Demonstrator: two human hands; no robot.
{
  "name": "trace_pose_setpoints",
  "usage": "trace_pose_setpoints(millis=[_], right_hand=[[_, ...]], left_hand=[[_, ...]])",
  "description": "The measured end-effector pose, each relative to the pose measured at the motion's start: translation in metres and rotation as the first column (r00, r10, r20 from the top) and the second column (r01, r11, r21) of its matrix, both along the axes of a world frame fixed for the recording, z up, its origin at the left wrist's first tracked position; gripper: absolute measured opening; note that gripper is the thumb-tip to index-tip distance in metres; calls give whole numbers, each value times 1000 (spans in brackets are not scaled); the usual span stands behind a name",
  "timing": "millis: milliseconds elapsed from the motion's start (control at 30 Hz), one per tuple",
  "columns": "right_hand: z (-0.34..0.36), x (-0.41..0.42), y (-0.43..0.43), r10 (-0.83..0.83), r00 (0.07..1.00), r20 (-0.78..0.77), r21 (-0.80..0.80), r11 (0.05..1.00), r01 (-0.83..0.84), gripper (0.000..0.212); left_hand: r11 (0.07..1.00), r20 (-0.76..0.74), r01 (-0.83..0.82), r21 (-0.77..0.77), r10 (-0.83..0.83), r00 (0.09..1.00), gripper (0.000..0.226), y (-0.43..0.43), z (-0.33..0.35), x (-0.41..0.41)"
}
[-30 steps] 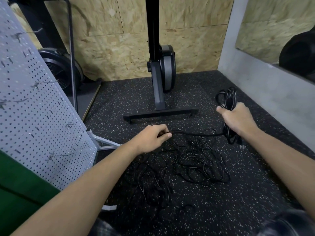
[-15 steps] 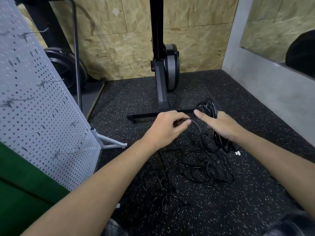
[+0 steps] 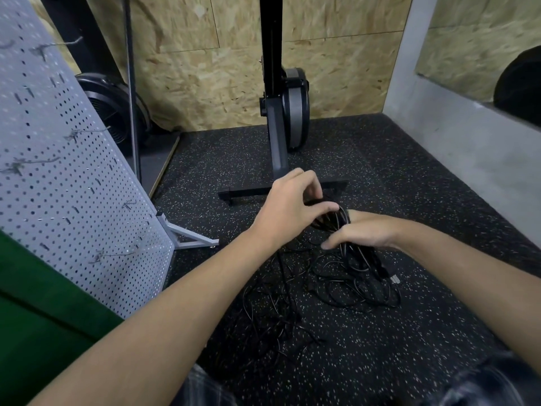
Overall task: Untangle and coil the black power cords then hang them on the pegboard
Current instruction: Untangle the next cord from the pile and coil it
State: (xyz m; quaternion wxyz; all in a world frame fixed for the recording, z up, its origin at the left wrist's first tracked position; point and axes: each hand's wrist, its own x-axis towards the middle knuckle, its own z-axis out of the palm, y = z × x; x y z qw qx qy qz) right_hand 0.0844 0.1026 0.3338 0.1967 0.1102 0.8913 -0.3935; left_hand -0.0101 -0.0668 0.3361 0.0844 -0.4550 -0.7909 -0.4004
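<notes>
A coil of black power cord [image 3: 336, 218] is held between my two hands above the speckled floor. My right hand [image 3: 363, 231] grips the coil, whose lower loops hang below it. My left hand [image 3: 292, 205] has its fingers curled over the top of the coil, pinching a strand. Below both hands a tangle of black cords [image 3: 316, 288] lies spread on the floor, with a plug end [image 3: 393, 278] at its right. The grey pegboard [image 3: 64, 183] with wire hooks stands tilted at the left.
A black upright machine on a T-shaped foot [image 3: 278, 159] stands just behind my hands. A fan [image 3: 108, 109] sits at the back left, beside a thin metal pole. A grey wall runs along the right. Green fabric [image 3: 35, 312] fills the lower left.
My left hand has drawn a strand rightward and up to the coil. My right hand has moved left and down with the coil, so both hands now meet.
</notes>
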Motion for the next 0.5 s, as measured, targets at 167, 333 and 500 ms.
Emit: trace_pose_setpoints(millis=[167,333,500], right_hand=[[-2,2,0,77,997,-7,92,993,-77,11],[5,8,-2,146,987,-65,114,984,-138,30],[10,9,-1,24,993,-114,-275,960,-55,20]], left_hand=[[999,95,-7,-53,12,995,44,-6,-8,-7],[991,337,99,-90,-63,939,44,-13,-10,-12],[977,632,198,-77,-106,768,50,-28,-23,-20]])
